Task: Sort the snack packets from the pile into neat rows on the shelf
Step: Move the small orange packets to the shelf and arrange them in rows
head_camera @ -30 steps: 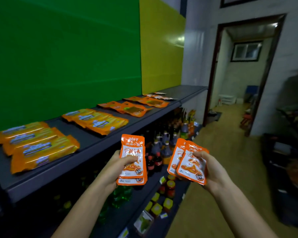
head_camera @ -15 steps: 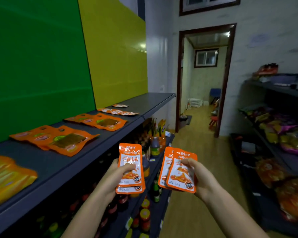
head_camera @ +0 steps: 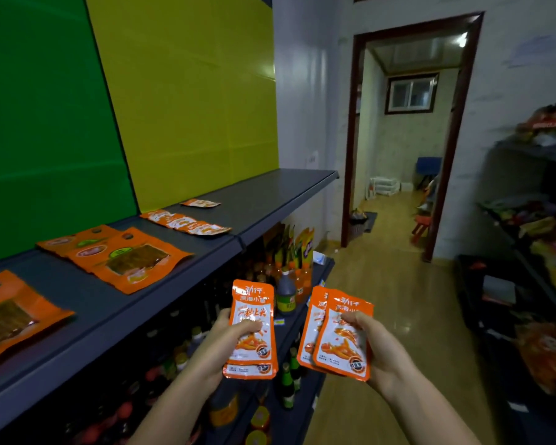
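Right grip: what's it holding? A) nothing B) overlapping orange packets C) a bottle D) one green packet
B: the right grip holds orange packets, one overlapping another, with the thumb pressed on the front one.

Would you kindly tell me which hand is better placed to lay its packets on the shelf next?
Left, probably. The left hand holds its packets nearer the shelf, which runs along that side with the matching row. The right hand holds its own over the aisle, farther away.

Small shop — stocked shelves [head_camera: 180,303]
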`<state>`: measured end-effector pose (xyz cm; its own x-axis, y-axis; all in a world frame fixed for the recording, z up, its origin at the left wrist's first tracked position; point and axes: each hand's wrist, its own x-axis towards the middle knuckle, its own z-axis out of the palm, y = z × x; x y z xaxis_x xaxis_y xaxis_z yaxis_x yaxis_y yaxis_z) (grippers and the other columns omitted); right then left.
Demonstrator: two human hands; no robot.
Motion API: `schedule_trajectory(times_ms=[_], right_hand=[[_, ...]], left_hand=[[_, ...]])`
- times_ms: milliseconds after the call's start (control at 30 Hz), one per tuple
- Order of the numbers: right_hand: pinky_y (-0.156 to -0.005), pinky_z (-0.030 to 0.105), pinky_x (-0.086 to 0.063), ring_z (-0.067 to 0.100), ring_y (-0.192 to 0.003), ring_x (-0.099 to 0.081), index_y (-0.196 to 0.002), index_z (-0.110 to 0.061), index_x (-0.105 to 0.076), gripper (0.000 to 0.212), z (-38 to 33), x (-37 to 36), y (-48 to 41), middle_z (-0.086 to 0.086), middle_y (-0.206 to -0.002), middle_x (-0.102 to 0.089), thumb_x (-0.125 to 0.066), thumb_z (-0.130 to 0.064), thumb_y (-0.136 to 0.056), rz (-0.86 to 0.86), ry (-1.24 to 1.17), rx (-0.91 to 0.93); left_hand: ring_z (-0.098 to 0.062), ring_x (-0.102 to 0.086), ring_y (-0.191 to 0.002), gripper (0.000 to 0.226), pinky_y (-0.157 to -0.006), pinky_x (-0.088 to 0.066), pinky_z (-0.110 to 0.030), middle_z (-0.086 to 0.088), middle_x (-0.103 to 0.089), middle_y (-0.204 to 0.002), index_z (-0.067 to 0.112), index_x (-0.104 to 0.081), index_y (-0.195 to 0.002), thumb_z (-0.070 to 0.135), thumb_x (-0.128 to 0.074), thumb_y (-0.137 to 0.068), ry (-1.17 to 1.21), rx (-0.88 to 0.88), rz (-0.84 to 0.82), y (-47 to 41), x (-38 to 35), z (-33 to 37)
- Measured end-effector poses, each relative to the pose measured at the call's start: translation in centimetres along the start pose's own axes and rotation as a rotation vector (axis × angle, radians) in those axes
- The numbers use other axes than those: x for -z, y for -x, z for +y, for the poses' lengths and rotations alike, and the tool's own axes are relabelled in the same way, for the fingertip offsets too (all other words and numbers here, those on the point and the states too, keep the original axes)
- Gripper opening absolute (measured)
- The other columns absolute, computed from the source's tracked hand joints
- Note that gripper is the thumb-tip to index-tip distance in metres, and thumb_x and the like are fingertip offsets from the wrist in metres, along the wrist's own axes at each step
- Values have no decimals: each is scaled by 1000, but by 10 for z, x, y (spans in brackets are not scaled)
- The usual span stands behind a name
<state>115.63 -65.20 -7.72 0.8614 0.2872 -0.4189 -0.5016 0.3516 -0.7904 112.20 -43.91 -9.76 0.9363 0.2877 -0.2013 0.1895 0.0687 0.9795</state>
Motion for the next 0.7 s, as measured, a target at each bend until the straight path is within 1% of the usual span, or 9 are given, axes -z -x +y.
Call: schedule_trajectory(times_ms=[167,233,300,367,400,467,533,633,700], right_hand=[[-49,38,-57,25,-47,-68,-85,-4,-59,11,-50,17,-69,14,-61,-71,-59,-15,-85,-95,79,-23],[-53,38,-58,25,-51,-69,-89,-5,-61,12,-74,19,-95,14,-65,-73,-60,-16,-85,-145,108,-16],[-56,39,-59,27,-56,-71,-95,-5,-62,16,-96,16,-118,15,-72,-74,-62,-16,-84,-228,144,-7],[-57,39,-59,28,-61,-72,-100,-5,-62,20,-113,9,-137,16,-78,-75,-63,-17,-83,-327,173,-2],[-59,39,-59,28,-62,-72,-99,-5,-63,19,-120,5,-146,16,-79,-75,-63,-16,-84,-367,187,8],[-61,38,-59,26,-60,-72,-95,-5,-64,15,-131,-7,-163,14,-76,-75,-62,-15,-85,-425,215,38],[-60,37,-59,25,-59,-72,-95,-6,-64,12,-139,-21,-180,13,-75,-75,-62,-13,-85,-467,245,64],[-65,38,-59,26,-67,-73,-100,-7,-64,16,-148,-45,-204,14,-85,-75,-61,-13,-86,-548,290,93],[-69,38,-59,25,-71,-73,-100,-8,-64,13,-151,-60,-219,14,-90,-74,-60,-12,-87,-600,322,114]], left_hand=[[-27,-70,-77,42,-62,-56,-34,-14,-70,-98,12,-46,-120,14,-65,-83,23,11,106,-53,-38,19],[-26,-70,-77,42,-66,-57,-37,-14,-70,-97,12,-46,-120,15,-65,-82,39,8,135,-72,-54,30],[-27,-70,-80,42,-73,-57,-41,-14,-70,-98,13,-45,-120,16,-65,-82,52,-1,165,-89,-69,40],[-27,-70,-80,40,-73,-57,-40,-14,-70,-99,13,-45,-118,15,-64,-83,82,-12,207,-104,-82,49],[-27,-70,-79,39,-72,-57,-39,-14,-70,-98,12,-46,-118,14,-63,-83,99,-17,233,-111,-86,53],[-25,-69,-74,34,-68,-56,-36,-13,-70,-95,10,-46,-116,12,-59,-85,134,-30,281,-123,-93,63],[-23,-67,-70,23,-64,-54,-34,-12,-68,-92,12,-47,-109,12,-54,-88,168,-46,311,-132,-98,73],[-22,-67,-70,11,-68,-54,-36,-10,-68,-91,19,-47,-99,15,-51,-90,214,-69,359,-144,-97,87],[-24,-66,-71,10,-70,-54,-37,-10,-68,-89,19,-47,-101,17,-49,-92,259,-96,395,-153,-93,95]])
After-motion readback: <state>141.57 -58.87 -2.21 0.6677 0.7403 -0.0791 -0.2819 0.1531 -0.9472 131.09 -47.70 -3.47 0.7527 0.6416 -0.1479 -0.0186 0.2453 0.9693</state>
